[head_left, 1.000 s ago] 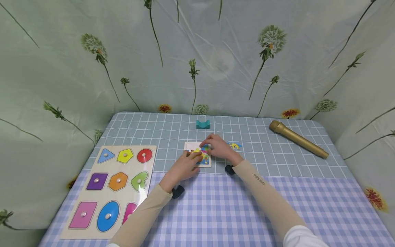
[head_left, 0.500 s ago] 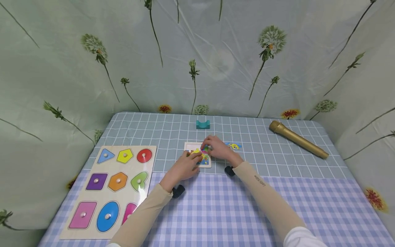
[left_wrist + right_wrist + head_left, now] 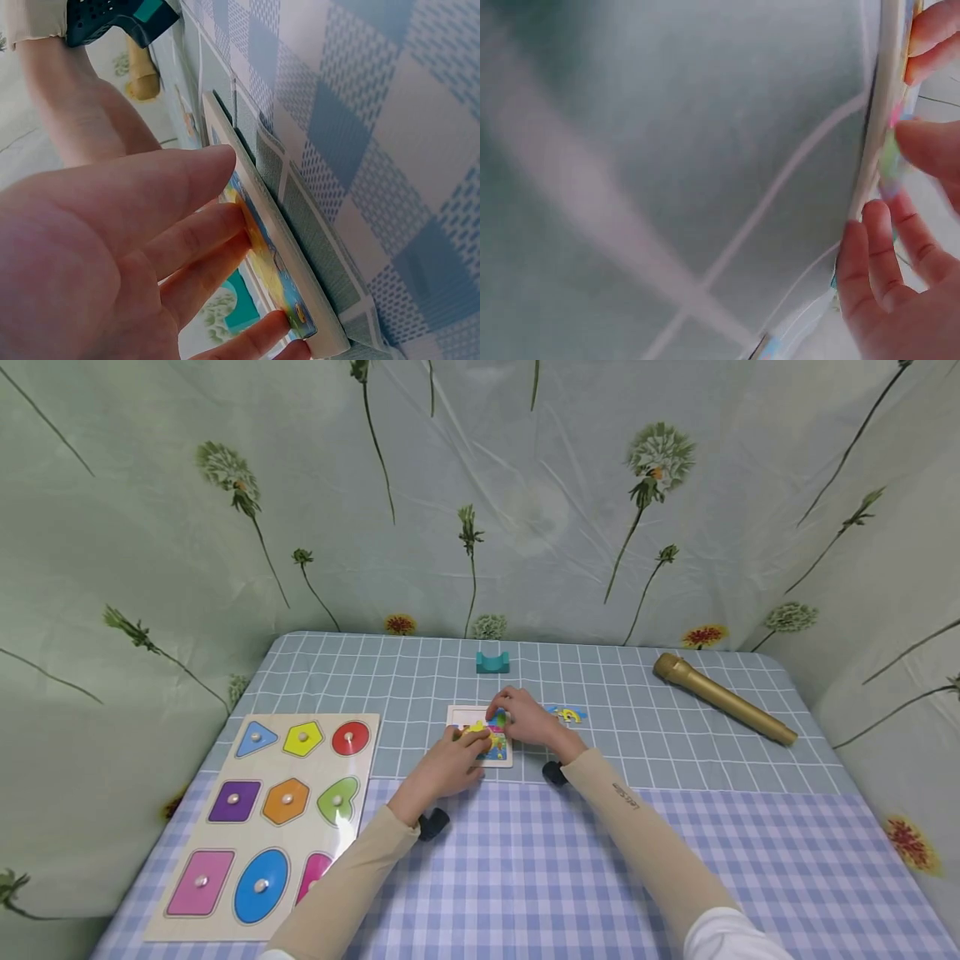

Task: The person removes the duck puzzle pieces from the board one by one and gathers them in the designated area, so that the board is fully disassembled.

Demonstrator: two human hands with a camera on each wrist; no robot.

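Observation:
A small jigsaw puzzle in a pale wooden tray (image 3: 498, 765) lies near the middle of the table. My left hand (image 3: 447, 765) rests on the assembled yellow part, and the left wrist view shows its fingertips (image 3: 238, 217) touching the picture with the thumb straight. At the tray's right side, my right hand (image 3: 528, 718) pinches a green and blue puzzle piece (image 3: 889, 156) between thumb and fingers. Whether that piece is seated is hidden by the fingers. Several loose yellow and blue puzzle pieces (image 3: 572, 715) lie just right of the tray.
A large wooden shape board (image 3: 281, 835) with knobbed pieces lies at the left, partly under the left forearm. Behind the tray stands a teal curved block (image 3: 492, 663). A gold microphone (image 3: 723, 697) lies at the right. Flowered curtain (image 3: 525, 510) hangs behind the table.
The right hand shifts slightly over the tray's upper right part, still pinching the puzzle piece. My left hand stays where it was on the puzzle.

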